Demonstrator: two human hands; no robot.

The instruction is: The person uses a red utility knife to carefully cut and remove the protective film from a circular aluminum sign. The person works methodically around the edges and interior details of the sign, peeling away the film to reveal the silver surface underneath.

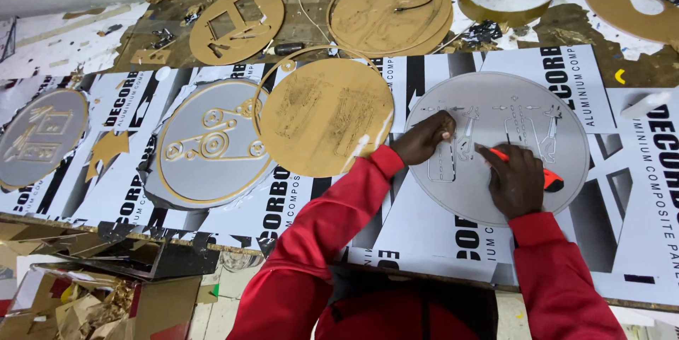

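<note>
Now the right hand [515, 179] grips an orange utility knife [544, 177] on the grey disc [559, 163], while at nine o'clock the left hand [424, 138], fingers curled, presses that disc.
</note>
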